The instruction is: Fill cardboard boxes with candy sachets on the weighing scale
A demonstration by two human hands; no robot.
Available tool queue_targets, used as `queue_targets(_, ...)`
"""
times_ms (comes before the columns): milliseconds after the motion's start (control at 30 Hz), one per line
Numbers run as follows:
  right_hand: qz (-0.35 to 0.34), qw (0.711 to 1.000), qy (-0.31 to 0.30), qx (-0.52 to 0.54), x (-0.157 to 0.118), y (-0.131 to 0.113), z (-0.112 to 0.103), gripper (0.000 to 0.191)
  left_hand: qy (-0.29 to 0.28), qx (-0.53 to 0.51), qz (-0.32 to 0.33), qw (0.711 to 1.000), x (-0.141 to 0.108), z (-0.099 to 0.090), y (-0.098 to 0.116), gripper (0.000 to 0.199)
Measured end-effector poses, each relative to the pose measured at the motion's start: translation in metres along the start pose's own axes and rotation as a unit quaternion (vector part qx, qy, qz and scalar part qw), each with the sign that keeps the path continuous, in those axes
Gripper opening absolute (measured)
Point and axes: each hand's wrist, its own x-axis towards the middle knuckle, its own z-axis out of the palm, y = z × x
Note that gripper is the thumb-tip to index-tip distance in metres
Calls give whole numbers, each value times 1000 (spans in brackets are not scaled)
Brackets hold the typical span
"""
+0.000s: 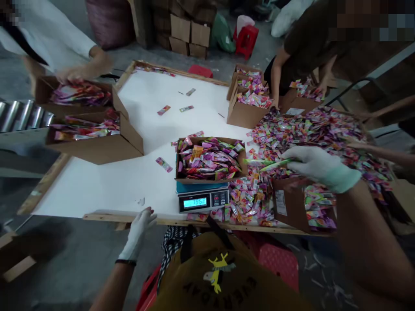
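My right hand [313,166], in a white glove, is closed on a few green sachets [274,164], blurred by motion. It is above the loose pile and to the right of an open cardboard box [212,160] full of pink, purple and orange sachets. That box rests on a digital scale [203,202] with a lit display. Near the table's front edge, my left hand [140,229] is also gloved, its fingers loosely extended and holding nothing. Another box [292,205], partly hidden by my right forearm, has sachets in it.
A big heap of sachets [311,125] covers the right of the white table [106,185]. Filled boxes [248,113] stand at the back right and more [103,147] at the left. Co-workers' hands reach in on both sides. Metal rollers [26,115] lie at far left.
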Motion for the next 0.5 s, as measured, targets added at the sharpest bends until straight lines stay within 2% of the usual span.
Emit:
queue_targets(67,22,999,23,-28,-7,8,4,32,-11,20,4,1000,-2,5,-5,29)
queue_targets(133,0,999,41,-20,2,-3,14,41,-15,32,-2,999,-4,7,-9,31)
queue_targets(267,-80,996,8,39,54,-67,49,50,-12,41,-3,999,-8,3,-10,34)
queue_targets(400,-69,993,-93,20,112,-130,97,99,0,32,-4,999,-15,-8,-11,32)
queue_targets(433,-65,992,-107,13,123,-140,108,104,0,30,-5,1000,-17,-11,-12,32)
queue_targets(467,-66,992,-110,10,131,-146,117,100,0,29,-5,1000,-19,-14,-13,31)
queue_targets(500,-70,992,-103,10,137,-150,124,88,2,31,-6,1000,-21,-17,-14,32)
